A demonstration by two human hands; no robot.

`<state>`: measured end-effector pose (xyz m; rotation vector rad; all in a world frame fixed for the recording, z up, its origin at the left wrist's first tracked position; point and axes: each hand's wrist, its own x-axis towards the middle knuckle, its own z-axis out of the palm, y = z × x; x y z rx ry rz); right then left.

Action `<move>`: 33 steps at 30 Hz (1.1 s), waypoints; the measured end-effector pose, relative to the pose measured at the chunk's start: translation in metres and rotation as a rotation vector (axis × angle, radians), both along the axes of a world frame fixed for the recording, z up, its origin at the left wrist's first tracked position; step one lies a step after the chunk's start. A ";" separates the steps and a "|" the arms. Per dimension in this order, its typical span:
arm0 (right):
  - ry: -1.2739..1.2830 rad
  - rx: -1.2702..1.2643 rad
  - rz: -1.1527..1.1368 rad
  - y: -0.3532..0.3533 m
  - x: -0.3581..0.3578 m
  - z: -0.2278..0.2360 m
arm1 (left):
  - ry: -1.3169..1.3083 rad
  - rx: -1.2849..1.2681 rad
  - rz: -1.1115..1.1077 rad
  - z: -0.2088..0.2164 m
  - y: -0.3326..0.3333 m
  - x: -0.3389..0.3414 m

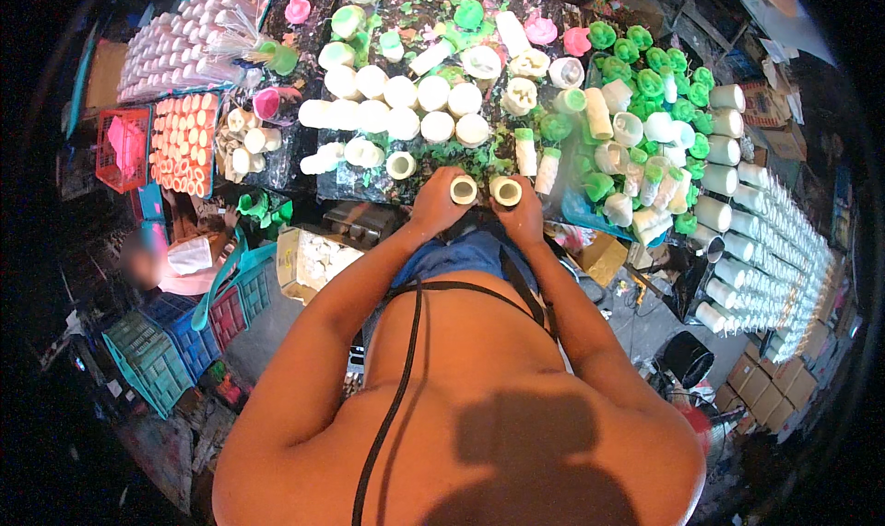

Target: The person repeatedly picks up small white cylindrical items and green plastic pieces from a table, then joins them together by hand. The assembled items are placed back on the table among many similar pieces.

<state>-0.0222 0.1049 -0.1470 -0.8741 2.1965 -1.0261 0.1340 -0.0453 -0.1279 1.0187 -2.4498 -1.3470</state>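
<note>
Side by side at the table's near edge are two short cream hollow cylinders with thick walls, open ends up. My left hand is closed around the left cylinder. The right cylinder is gripped in my right hand, its fingers partly hidden behind it. Left of my left hand stands a similar cream cylinder. Beyond are rows of cream rounded pieces on the dark, wax-spattered table. Two slim white pieces with green tops lie just past my right hand.
To the right, a blue tray holds green and cream pieces, beside rows of white candles. Pink candles and a red basket are at left. Another person is near stacked crates. An open carton sits below.
</note>
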 end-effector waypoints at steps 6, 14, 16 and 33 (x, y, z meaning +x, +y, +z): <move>0.077 -0.200 -0.080 -0.027 -0.029 0.034 | 0.086 0.020 0.006 0.050 -0.012 -0.007; 0.310 -0.260 -0.097 -0.107 -0.075 0.027 | 0.227 -0.184 0.128 0.111 -0.118 -0.061; 0.279 -0.256 -0.149 -0.117 -0.073 0.025 | 0.074 -0.391 0.123 0.111 -0.148 -0.089; 0.423 0.072 0.147 -0.045 -0.005 -0.018 | -0.440 -0.334 -0.012 0.012 -0.195 -0.146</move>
